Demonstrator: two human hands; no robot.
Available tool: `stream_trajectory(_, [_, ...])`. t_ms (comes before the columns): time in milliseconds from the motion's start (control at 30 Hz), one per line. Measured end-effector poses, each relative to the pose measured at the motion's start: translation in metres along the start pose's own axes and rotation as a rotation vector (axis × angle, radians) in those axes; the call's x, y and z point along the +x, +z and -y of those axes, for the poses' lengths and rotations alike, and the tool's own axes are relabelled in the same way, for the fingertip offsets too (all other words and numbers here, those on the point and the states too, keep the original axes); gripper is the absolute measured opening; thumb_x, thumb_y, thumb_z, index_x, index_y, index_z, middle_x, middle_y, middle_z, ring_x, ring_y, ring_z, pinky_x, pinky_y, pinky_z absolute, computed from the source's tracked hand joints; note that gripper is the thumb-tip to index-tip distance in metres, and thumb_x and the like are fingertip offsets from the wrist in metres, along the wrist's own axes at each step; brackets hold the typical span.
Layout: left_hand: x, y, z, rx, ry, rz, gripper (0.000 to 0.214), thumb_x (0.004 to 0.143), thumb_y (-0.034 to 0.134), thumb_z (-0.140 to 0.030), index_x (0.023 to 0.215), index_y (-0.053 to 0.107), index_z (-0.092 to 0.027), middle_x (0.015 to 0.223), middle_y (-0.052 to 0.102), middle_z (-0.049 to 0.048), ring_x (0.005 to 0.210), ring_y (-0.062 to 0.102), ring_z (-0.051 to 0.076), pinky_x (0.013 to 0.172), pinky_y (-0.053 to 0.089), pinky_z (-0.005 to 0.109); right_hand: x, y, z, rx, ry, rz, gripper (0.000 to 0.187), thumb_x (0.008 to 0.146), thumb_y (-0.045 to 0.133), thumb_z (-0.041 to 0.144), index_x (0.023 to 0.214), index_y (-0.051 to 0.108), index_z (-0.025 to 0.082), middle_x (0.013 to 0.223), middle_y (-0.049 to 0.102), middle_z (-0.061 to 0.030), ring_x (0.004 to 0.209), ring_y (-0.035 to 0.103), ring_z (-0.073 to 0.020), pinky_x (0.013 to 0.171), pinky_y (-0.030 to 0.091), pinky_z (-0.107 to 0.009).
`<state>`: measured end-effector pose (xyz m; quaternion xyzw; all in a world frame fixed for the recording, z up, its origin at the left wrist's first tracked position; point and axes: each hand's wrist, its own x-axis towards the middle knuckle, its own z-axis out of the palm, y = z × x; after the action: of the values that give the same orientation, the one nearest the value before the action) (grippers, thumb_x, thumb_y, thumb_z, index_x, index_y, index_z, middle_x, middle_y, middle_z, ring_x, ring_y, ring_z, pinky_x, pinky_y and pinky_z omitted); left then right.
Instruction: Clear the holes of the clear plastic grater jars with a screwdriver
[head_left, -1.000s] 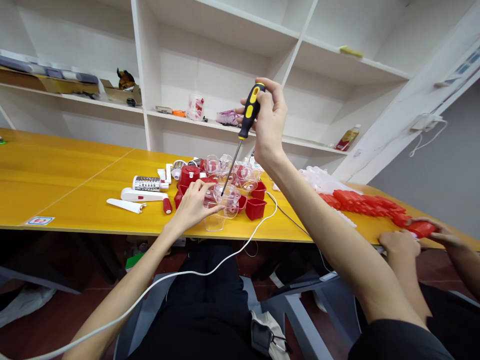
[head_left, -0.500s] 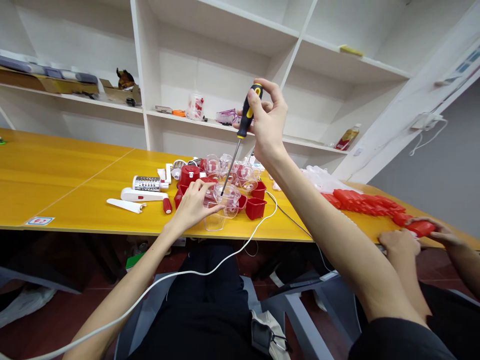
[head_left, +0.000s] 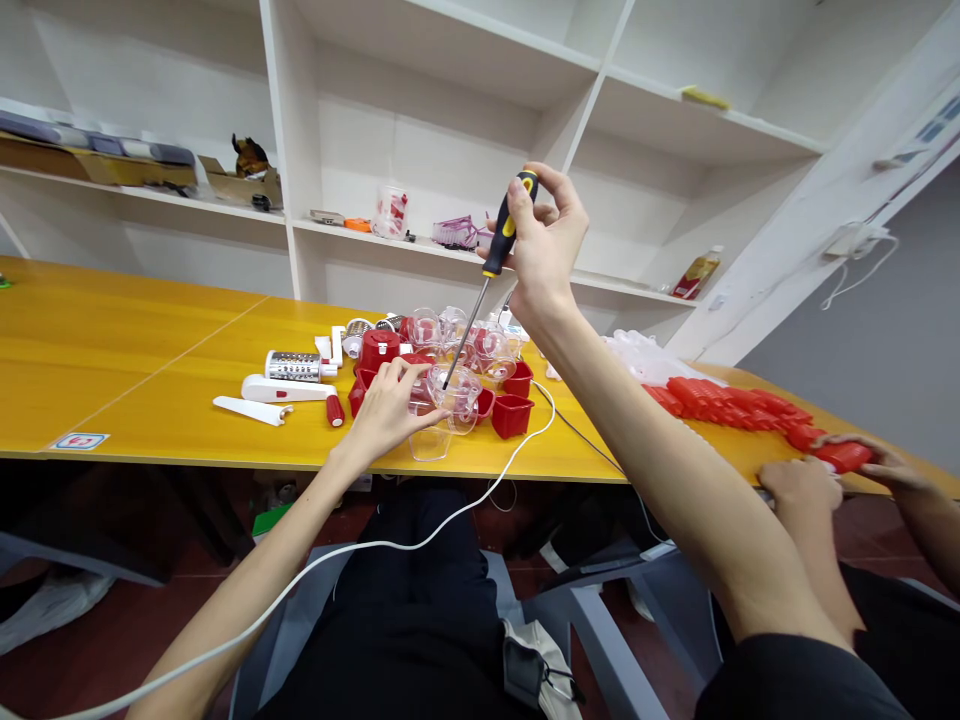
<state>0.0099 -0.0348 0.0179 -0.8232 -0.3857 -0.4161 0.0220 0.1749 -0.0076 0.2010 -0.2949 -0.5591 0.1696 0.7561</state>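
My right hand (head_left: 551, 240) is closed around the black and yellow handle of a screwdriver (head_left: 501, 235), raised above the table. Its thin shaft slants down to the left, and the tip meets a clear plastic housing (head_left: 459, 392) with round openings. With thumb and fingers, my left hand (head_left: 386, 405) grips the housing's left side. Whether the tip sits on a screw is too small to tell. Red square cups (head_left: 512, 416) stand just right of the housing, and more clear plastic parts (head_left: 491, 345) lie behind it.
Left of my hands lie a grater drum (head_left: 294, 367), a white handle piece (head_left: 285, 390) and a white strip (head_left: 251, 410). A white cable (head_left: 420, 546) crosses my lap onto the table (head_left: 150, 350). At right, a co-worker's hands (head_left: 802, 485) hold a red part beside a red pile (head_left: 727, 405).
My right hand and the screwdriver's handle have shifted slightly right, tilting the shaft more. The tip stays at the clear housing, and my left hand has hardly moved.
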Motion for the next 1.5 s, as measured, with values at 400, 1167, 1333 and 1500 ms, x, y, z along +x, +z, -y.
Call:
stream_trajectory(400, [0.001, 0.002, -0.001, 0.105, 0.015, -0.012, 0.06, 0.085, 0.073, -0.049, 0.131, 0.053, -0.016, 0.11, 0.058, 0.0109, 0.103, 0.058, 0.029, 0.092, 0.052, 0.044, 0.009, -0.004, 0.021, -0.151, -0.088, 0.032, 0.044, 0.078, 0.064, 0.065, 0.11, 0.05, 0.038, 0.088, 0.062, 0.0005, 0.084, 0.068, -0.0218, 0.056, 0.057, -0.036])
stream_trajectory(1167, [-0.001, 0.006, 0.003, 0.126, 0.011, -0.055, 0.059, 0.088, 0.067, -0.053, 0.131, 0.052, -0.017, 0.112, 0.059, 0.0116, 0.104, 0.058, 0.03, 0.09, 0.052, 0.045, 0.003, -0.006, 0.003, -0.038, -0.097, 0.092, 0.044, 0.08, 0.067, 0.054, 0.114, 0.051, 0.032, 0.087, 0.058, 0.0009, 0.077, 0.07, -0.0167, 0.056, 0.056, -0.029])
stream_trajectory(1333, [-0.001, 0.005, 0.001, 0.121, 0.009, -0.052, 0.057, 0.087, 0.068, -0.052, 0.131, 0.052, -0.018, 0.111, 0.059, 0.0112, 0.104, 0.058, 0.03, 0.091, 0.051, 0.045, 0.002, -0.006, 0.004, -0.075, -0.1, 0.096, 0.045, 0.081, 0.067, 0.057, 0.114, 0.051, 0.032, 0.09, 0.061, -0.0001, 0.079, 0.07, -0.0167, 0.054, 0.057, -0.027])
stream_trajectory(1500, [0.0, 0.005, 0.001, 0.128, 0.006, -0.046, 0.059, 0.087, 0.069, -0.052, 0.13, 0.052, -0.016, 0.112, 0.06, 0.0124, 0.105, 0.058, 0.03, 0.091, 0.051, 0.046, 0.0, -0.003, 0.004, -0.076, -0.093, 0.096, 0.047, 0.08, 0.068, 0.058, 0.114, 0.052, 0.031, 0.086, 0.062, 0.001, 0.075, 0.071, -0.0167, 0.053, 0.056, -0.026])
